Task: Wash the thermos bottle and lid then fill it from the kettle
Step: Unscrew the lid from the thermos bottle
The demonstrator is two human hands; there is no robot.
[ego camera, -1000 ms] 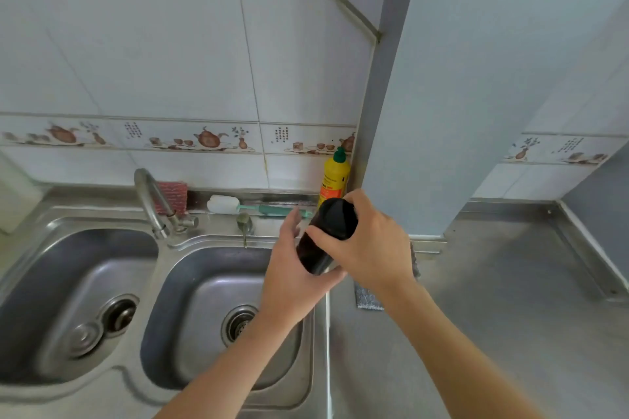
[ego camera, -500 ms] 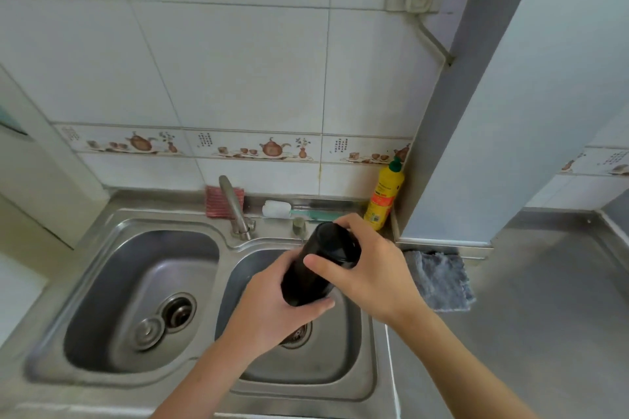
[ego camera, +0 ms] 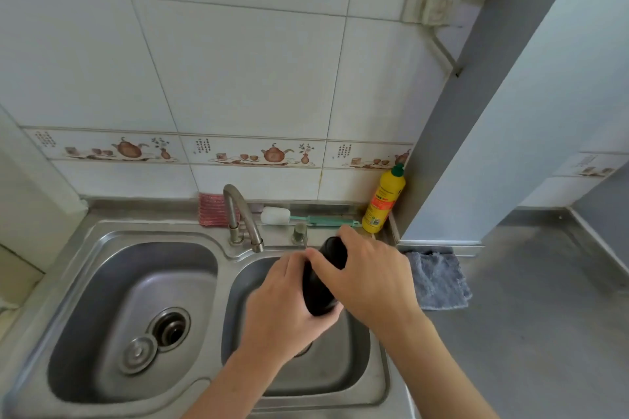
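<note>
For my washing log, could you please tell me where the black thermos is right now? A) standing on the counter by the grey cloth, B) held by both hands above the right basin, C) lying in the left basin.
B: the left hand and right hand both grip the thermos above the right basin.

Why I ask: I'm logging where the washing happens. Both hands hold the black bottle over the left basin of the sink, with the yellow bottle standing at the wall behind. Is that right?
Not quite. The head view shows the left hand and right hand holding the black bottle over the right basin, not the left. The yellow bottle does stand at the wall behind.
</note>
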